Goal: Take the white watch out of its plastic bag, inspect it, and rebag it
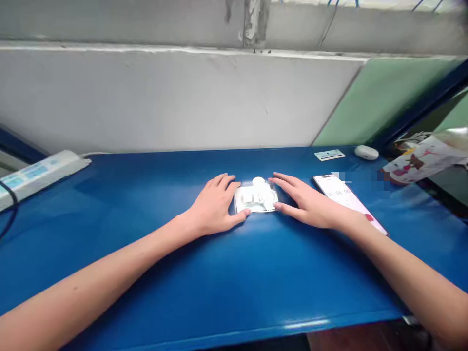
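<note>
A small flat packet [252, 199], white with a clear shiny border, lies on the blue table [234, 273]. A round white piece [258, 181] shows at its far edge; whether it is part of the packet I cannot tell. My left hand [218, 204] rests at the packet's left side, thumb at the near left corner and fingers bent over the left edge. On the other side is my right hand [305, 201], its fingers and thumb spread apart at the right edge. Neither hand is closed round the packet.
Close to my right forearm lies a phone [341, 195] with a lit screen showing digits. Behind it are a white card [329, 155] and a white rounded case [366, 152]. A patterned bag [426, 158] stands far right. A white power strip [44, 175] lies at the left.
</note>
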`<state>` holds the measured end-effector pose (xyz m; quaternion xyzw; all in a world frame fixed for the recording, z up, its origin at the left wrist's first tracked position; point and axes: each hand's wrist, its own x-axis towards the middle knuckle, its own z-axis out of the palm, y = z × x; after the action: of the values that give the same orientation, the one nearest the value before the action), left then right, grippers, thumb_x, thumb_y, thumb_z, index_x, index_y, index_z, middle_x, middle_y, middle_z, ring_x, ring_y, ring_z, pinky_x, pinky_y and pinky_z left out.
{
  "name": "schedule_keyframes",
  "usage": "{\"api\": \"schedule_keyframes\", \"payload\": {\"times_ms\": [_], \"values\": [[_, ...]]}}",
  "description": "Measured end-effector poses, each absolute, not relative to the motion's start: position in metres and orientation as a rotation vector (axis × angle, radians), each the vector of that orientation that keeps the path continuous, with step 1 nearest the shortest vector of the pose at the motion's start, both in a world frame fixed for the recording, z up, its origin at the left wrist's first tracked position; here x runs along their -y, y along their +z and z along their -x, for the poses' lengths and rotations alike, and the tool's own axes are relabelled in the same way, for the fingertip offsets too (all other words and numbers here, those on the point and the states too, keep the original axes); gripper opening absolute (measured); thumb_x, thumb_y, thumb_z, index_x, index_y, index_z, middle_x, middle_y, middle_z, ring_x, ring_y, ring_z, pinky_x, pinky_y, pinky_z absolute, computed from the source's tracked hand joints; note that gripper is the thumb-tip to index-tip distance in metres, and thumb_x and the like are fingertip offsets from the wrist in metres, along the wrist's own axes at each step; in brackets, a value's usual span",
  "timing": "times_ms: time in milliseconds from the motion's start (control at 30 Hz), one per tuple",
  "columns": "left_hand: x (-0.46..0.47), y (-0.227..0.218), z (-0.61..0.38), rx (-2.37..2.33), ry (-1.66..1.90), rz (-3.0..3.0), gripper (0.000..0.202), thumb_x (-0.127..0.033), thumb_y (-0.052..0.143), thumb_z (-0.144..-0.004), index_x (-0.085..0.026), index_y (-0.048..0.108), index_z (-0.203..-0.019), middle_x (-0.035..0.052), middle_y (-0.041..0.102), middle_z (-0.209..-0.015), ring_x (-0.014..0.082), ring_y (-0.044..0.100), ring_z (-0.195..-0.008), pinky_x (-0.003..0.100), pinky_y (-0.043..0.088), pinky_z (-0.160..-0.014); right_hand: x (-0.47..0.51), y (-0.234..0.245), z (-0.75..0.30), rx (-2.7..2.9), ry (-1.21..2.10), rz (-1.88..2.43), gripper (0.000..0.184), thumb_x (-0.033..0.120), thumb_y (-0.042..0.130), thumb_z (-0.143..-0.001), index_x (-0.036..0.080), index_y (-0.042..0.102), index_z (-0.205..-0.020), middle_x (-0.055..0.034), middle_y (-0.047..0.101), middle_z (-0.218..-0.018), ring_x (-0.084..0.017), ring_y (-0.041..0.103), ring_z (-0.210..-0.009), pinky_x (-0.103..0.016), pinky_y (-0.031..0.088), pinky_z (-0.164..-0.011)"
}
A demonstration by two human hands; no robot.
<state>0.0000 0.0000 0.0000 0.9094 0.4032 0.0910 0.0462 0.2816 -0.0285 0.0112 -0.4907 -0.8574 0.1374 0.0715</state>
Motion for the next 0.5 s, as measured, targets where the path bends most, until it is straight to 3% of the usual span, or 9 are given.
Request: {"api": "schedule_keyframes", "payload": {"times_ms": [500], "values": [[-0.0109, 0.0021, 0.0077, -1.083, 0.311, -2.773, 0.088, -0.074, 0.06, -0.079, -0.007, 0.053, -0.136, 0.0256, 0.046, -0.147, 0.0427, 0.036, -0.14, 0.056, 0.033, -0.113, 0.0251, 0.0114, -0.2822, 2.535, 0.465, 1.471, 0.082, 0.069, 0.047, -0.091, 0.015, 0.037, -0.152, -0.019, 0.032, -0.161, -0.035, 0.034, -0.147, -0.053, 0.035, -0.117]]}}
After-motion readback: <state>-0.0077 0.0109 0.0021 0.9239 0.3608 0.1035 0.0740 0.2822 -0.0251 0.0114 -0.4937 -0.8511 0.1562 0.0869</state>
